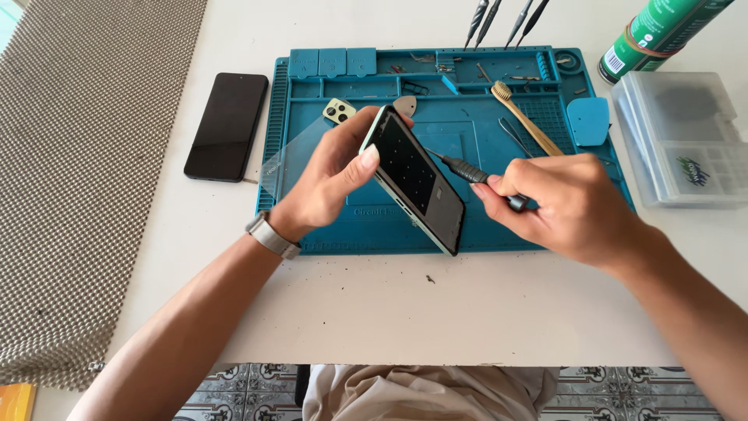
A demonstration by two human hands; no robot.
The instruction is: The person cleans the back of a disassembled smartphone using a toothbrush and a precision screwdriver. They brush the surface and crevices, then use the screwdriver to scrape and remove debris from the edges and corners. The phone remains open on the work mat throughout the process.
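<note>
My left hand [331,175] grips a mint-green phone body [413,179], tilted on edge above the blue repair mat [483,234], its dark inner face turned toward me. My right hand [569,206] holds a black-handled precision screwdriver [467,170], whose thin tip points left and touches the phone's right side. A metal watch sits on my left wrist. A clear thin sheet [292,160] lies under my left hand on the mat.
A black phone [226,125] lies left of the mat. On the mat are a small camera module [339,111], a bamboo toothbrush [526,117], tweezers, a blue pick, and small parts. A clear plastic box [686,140] and a green can [658,35] stand right. Several screwdrivers lie at the far edge.
</note>
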